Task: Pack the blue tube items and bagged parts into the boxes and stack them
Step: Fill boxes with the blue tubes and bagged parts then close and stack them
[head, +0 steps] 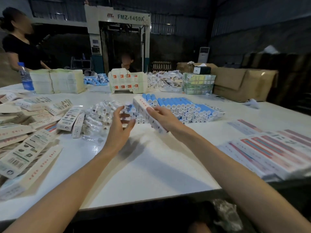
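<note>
Twelve o'clock means away from the person, across the table [151, 169].

Far out at nine o'clock lies a messy heap of filled boxes [28, 137]. Next to it, nearer the middle, is a pile of bagged parts [99, 115] in little clear bags.

Then comes the left hand [119, 127]. It is held above the table with its fingers spread and loose. It is a bit blurry, but I can see nothing in it. The bagged parts sit just beside it, at its ten o'clock. This is the nearer hand to them.

Next is the box [144, 110], long and white. The right hand [162, 116] has its fingers wrapped round the box's middle and lifts it off the table. The box points like a clock hand from eleven o'clock down to five o'clock. Its far end is up by the tubes. I cannot tell if that end is open.

The blue tubes [183, 107] lie in a neat stack just behind the box, at one o'clock from the right hand. Their white caps face the person.

I think the empty left hand should pick next, a bag at ten o'clock or a tube at one o'clock. The box must then turn so an end faces that hand.

Out at three o'clock lie flat unfolded boxes [269, 148].
</note>
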